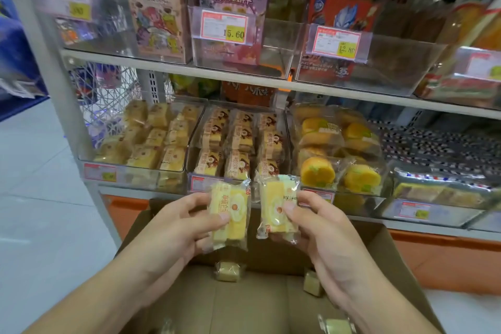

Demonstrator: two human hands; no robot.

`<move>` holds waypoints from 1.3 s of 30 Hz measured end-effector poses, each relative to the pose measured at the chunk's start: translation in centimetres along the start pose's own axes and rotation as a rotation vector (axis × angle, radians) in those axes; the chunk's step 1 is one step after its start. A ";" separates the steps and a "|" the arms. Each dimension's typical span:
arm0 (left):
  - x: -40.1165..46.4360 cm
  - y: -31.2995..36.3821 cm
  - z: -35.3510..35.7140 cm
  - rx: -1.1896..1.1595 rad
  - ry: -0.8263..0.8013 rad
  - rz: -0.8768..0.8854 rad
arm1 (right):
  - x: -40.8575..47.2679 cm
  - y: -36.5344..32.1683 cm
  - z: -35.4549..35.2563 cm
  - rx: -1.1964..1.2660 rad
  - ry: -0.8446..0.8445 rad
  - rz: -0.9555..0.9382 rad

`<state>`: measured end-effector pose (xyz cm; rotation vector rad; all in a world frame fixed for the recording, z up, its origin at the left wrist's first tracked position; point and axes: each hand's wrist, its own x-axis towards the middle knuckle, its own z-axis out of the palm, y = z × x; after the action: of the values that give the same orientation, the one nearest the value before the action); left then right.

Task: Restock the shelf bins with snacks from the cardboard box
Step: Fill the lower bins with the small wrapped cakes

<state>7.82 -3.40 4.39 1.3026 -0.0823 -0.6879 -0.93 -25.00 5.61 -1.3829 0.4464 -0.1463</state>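
So the shelf (244,77) fills the view, clear bins (135,168) packed with wrapped cakes, cardboard box (244,298) below with a few packs left. Left hand (173,228) and right hand (322,225) each have fingers curled round a yellow snack pack (230,214), held just before the bins.
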 end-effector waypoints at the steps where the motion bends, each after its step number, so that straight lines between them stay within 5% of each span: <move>1: 0.1 0.1 0.0 0.001 -0.015 -0.006 | 0.3 0.1 0.0 0.011 0.004 0.008; 9: 1.2 0.3 -0.7 0.074 0.013 -0.024 | 1.6 0.8 0.1 0.045 -0.006 0.028; 18: 0.3 1.4 -2.6 0.490 0.160 0.059 | 1.4 1.1 0.5 0.031 0.013 0.024; 34: -0.2 0.5 -1.4 0.070 0.158 0.031 | 0.2 1.4 1.5 -0.048 -0.062 0.020; 39: -0.1 0.1 -0.7 0.134 0.119 -0.027 | 0.2 1.8 2.1 -0.099 -0.072 0.018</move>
<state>8.11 -2.76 4.26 1.4732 -0.0149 -0.6350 -0.22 -22.82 4.10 -1.4757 0.4102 -0.0607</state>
